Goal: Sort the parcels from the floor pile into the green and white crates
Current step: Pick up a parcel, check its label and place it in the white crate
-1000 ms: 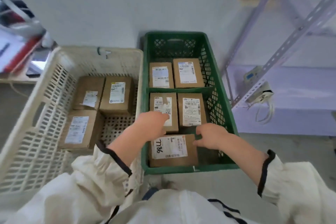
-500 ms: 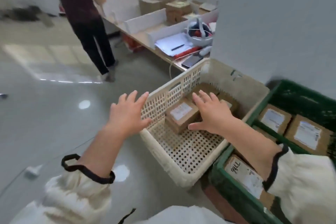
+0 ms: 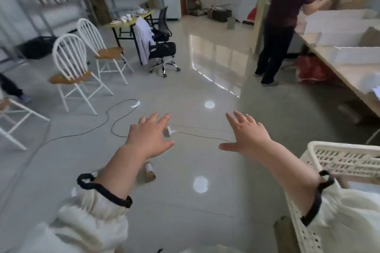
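My left hand (image 3: 149, 136) and my right hand (image 3: 247, 135) are stretched out over the grey floor, palms down, fingers spread, holding nothing. One small brown parcel (image 3: 149, 172) lies on the floor just below my left forearm, partly hidden by it. The white crate (image 3: 345, 157) shows only its rim and a wall at the right edge, under my right sleeve. The green crate is out of view.
A black cable (image 3: 115, 117) with a white plug (image 3: 167, 131) runs across the floor ahead. White chairs (image 3: 72, 68) and an office chair (image 3: 162, 47) stand at the left. A person (image 3: 281, 24) stands by a long table (image 3: 349, 72) at the right.
The view has swung left from the crates to the open room. Both hands left the green crate empty and now reach out over the floor.
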`<state>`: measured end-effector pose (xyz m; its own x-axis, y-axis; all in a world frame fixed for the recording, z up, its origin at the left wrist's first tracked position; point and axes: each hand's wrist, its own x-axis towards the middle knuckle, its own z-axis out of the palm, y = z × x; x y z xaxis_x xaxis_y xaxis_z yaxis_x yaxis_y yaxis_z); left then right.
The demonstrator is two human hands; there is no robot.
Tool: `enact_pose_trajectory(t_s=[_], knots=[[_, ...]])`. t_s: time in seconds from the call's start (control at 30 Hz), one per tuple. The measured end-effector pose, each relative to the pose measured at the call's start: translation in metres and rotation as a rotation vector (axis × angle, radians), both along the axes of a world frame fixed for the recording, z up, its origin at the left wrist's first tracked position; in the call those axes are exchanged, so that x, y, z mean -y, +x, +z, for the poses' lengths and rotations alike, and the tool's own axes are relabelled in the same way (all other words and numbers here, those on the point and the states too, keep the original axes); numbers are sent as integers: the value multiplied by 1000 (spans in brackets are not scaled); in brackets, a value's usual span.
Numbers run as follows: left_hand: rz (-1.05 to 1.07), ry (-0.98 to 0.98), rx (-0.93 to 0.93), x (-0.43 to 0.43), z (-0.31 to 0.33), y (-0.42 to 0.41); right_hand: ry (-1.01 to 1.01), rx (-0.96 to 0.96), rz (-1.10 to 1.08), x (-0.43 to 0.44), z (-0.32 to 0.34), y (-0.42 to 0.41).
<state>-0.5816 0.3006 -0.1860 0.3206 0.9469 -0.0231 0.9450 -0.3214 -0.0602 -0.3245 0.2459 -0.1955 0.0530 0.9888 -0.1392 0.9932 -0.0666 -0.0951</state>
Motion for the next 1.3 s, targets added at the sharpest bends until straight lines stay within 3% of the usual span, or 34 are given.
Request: enact_pose_trajectory(t_s=[0.2, 0.43, 0.67, 0.87, 1.07, 1.2, 1.3], knots=[[323, -118, 67, 12, -28, -131, -115, 1, 280, -58, -23, -115], [634, -206, 160, 16, -70, -227, -244, -7, 526, -136, -61, -219], [854, -307, 172, -51, -116, -288, -364, 20, 705, -258, -107, -305], [929, -348, 296, -133, -188, -323, -417, 51, 770, -362, -158, -374], [944, -405, 284, -195, -345, -372, -493, 102, 781, -430, -306, -446], [890, -459, 108, -222, -511, -398, -517, 137, 796, -449, -476, -492], [879, -508, 129, -246, -640, -410, -490, 138, 820, -463, -611, -520]])
